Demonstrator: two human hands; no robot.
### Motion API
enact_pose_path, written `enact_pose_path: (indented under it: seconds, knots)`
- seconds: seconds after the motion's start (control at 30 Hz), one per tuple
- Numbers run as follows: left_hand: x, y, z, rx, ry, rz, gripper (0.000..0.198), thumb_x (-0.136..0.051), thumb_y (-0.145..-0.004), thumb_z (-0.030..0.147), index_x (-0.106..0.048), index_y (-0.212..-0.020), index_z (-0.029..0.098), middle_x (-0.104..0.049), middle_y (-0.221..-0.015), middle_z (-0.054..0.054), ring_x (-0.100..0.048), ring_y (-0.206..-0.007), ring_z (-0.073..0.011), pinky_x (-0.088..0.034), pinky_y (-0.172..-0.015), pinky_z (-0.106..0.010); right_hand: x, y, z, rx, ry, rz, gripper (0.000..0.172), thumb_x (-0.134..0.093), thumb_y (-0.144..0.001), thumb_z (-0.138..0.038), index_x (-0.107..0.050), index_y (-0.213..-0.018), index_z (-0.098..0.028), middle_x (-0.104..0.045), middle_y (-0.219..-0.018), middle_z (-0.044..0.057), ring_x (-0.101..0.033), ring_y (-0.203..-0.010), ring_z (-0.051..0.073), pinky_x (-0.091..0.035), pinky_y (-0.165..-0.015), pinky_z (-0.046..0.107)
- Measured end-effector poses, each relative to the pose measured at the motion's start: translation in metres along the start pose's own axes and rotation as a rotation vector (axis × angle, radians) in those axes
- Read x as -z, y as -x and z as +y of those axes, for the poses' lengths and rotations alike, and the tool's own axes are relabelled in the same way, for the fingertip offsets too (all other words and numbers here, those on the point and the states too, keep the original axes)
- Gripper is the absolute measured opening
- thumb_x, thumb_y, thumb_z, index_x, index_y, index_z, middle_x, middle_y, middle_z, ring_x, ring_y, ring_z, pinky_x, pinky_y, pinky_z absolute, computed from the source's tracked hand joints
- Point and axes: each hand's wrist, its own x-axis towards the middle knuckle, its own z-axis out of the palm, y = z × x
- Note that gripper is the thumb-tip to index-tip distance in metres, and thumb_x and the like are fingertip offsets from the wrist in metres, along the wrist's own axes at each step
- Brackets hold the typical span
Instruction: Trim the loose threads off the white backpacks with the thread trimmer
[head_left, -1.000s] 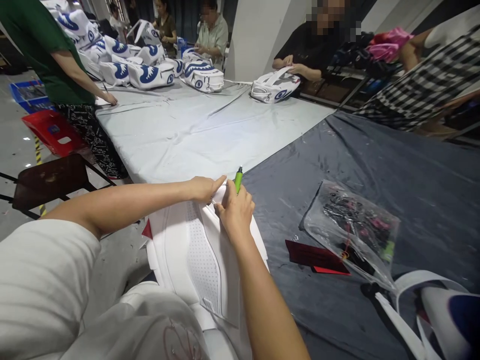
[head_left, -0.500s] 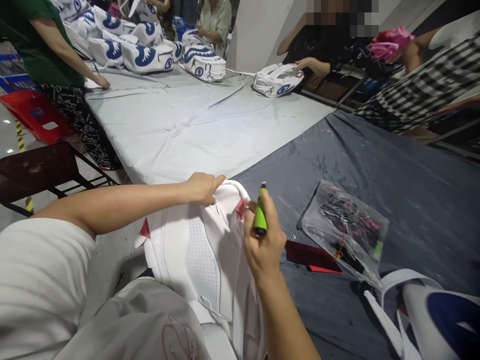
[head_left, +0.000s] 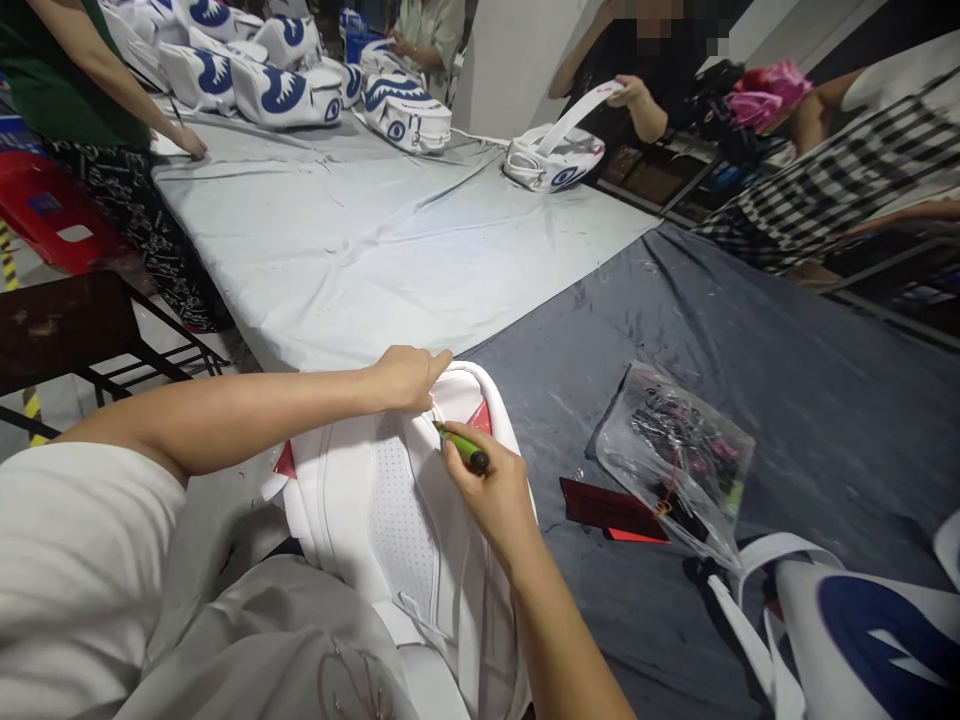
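Observation:
A white backpack (head_left: 352, 490) rests against my lap at the table edge, its dotted back panel facing up. My left hand (head_left: 409, 378) grips the backpack near its top edge, by the handle area; the fingertips are partly hidden. In my right hand (head_left: 491, 490) is a green marker pen (head_left: 465, 448) with a black end, held like a pen. Its tip points at the bag's upper part, close to my left fingers; whether it touches is too small to tell. A red triangular patch (head_left: 481, 416) shows inside the bag's edge.
To the right lie a clear plastic bag (head_left: 675, 450) of small items, dark red strips (head_left: 611, 505) and another white-and-blue backpack (head_left: 862, 630). White backpacks (head_left: 277, 90) are piled at the far left. Co-workers stand around the table (head_left: 360, 250); one lifts a bag strap (head_left: 581, 115).
My right hand has moved left and tilted the marker down towards the bag near my left hand. Across the table, a co-worker has raised a strap. My left hand stays in place.

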Motion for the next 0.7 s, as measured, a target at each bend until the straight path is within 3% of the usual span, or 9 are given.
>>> enact_pose_path:
  seconds: [0.13, 0.23, 0.37, 0.53, 0.7]
  knots:
    - [0.001, -0.002, 0.002, -0.012, 0.008, -0.013, 0.055, -0.064, -0.082, 0.039, -0.043, -0.128, 0.017, -0.068, -0.109, -0.014, -0.066, -0.100, -0.0321, -0.050, -0.077, -0.037, -0.001, 0.013, -0.004, 0.122, 0.274, 0.061, 0.032, -0.053, -0.088, -0.028, -0.072, -0.114, -0.023, -0.070, -0.099, 0.005, -0.066, -0.076, 0.016, -0.049, -0.062, 0.026]
    - [0.002, -0.002, 0.003, -0.015, 0.005, -0.030, 0.055, -0.063, -0.083, 0.038, -0.041, -0.129, 0.016, -0.067, -0.112, -0.015, -0.065, -0.103, -0.0315, -0.050, -0.079, -0.037, 0.001, 0.015, -0.006, 0.155, 0.260, 0.036, 0.031, -0.052, -0.090, -0.025, -0.070, -0.116, -0.024, -0.069, -0.113, 0.004, -0.068, -0.093, 0.017, -0.052, -0.070, 0.025]
    - [0.002, -0.002, 0.005, -0.003, -0.001, -0.043, 0.054, -0.062, -0.085, 0.038, -0.040, -0.129, 0.017, -0.067, -0.112, -0.014, -0.065, -0.103, -0.0305, -0.050, -0.080, -0.036, 0.000, 0.009, -0.005, 0.184, 0.166, 0.001, 0.029, -0.051, -0.091, -0.021, -0.068, -0.114, -0.024, -0.071, -0.114, 0.002, -0.068, -0.102, 0.018, -0.053, -0.085, 0.027]
    - [0.002, -0.003, 0.004, -0.011, -0.008, -0.055, 0.055, -0.061, -0.085, 0.037, -0.038, -0.130, 0.015, -0.066, -0.112, -0.015, -0.065, -0.102, -0.0303, -0.051, -0.079, -0.036, -0.004, 0.008, -0.005, 0.226, 0.297, 0.032, 0.032, -0.049, -0.091, -0.017, -0.067, -0.117, -0.022, -0.070, -0.121, 0.003, -0.069, -0.094, 0.020, -0.053, -0.079, 0.030]
    - [0.003, -0.004, 0.004, -0.035, -0.011, -0.065, 0.055, -0.061, -0.085, 0.037, -0.038, -0.130, 0.014, -0.065, -0.114, -0.016, -0.065, -0.102, -0.0298, -0.051, -0.079, -0.035, -0.001, 0.010, -0.010, 0.220, 0.390, 0.016, 0.029, -0.054, -0.088, -0.016, -0.067, -0.113, -0.023, -0.074, -0.109, 0.001, -0.066, -0.078, 0.018, -0.049, -0.066, 0.028]
